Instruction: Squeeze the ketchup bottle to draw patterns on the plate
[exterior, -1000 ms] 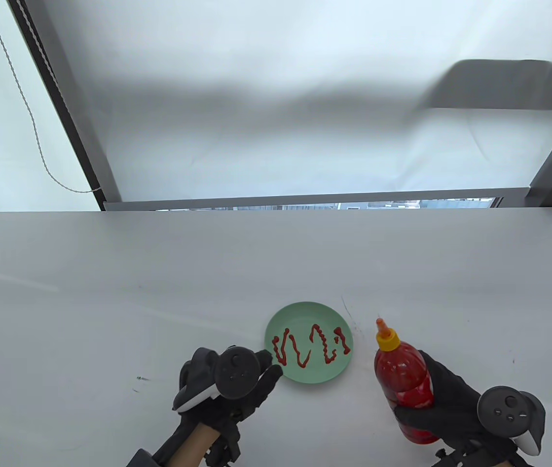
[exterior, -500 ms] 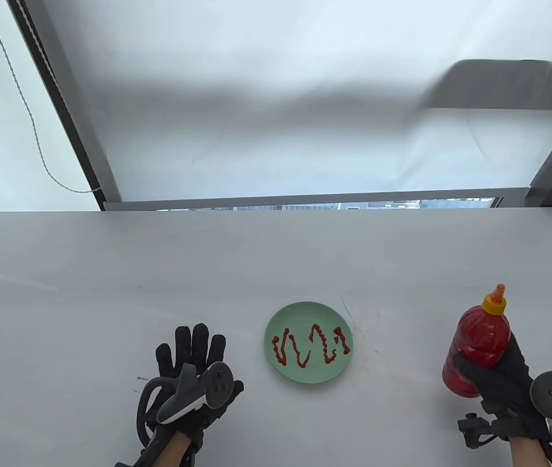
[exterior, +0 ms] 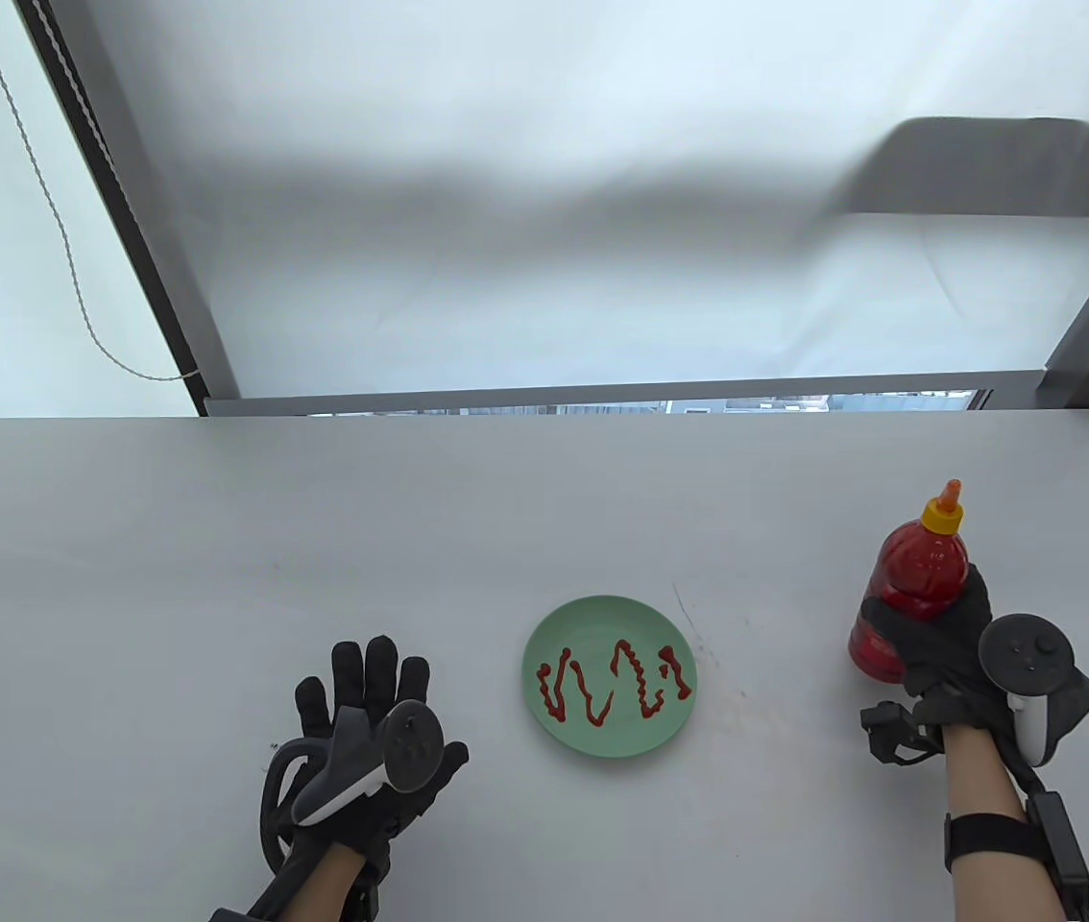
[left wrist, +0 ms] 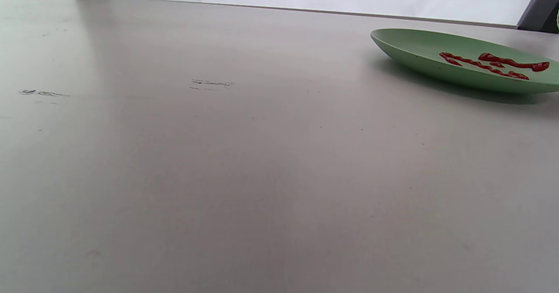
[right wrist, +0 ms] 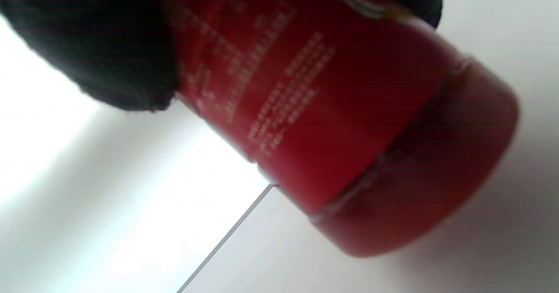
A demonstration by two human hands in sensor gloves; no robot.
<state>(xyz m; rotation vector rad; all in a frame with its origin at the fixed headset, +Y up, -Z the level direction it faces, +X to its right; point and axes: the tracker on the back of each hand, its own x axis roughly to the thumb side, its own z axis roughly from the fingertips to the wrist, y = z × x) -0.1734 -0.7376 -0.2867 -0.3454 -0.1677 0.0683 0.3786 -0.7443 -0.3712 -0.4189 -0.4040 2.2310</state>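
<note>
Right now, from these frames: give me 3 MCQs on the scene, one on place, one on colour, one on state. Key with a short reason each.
1. Where is the bottle relative to the plate?
A. on the plate
B. to its right, apart from it
C. to its left

2. What colour is the plate?
A. green
B. white
C. blue

3. What is the left hand doing?
A. gripping the bottle
B. holding the plate rim
C. lying open, holding nothing

Answers:
1. B: in the table view the bottle is off to the plate's right in the right hand, with bare table between them.
2. A: both the table view and the left wrist view show a pale green plate with red ketchup lines.
3. C: its fingers are spread left of the plate, touching neither plate nor bottle.
</note>
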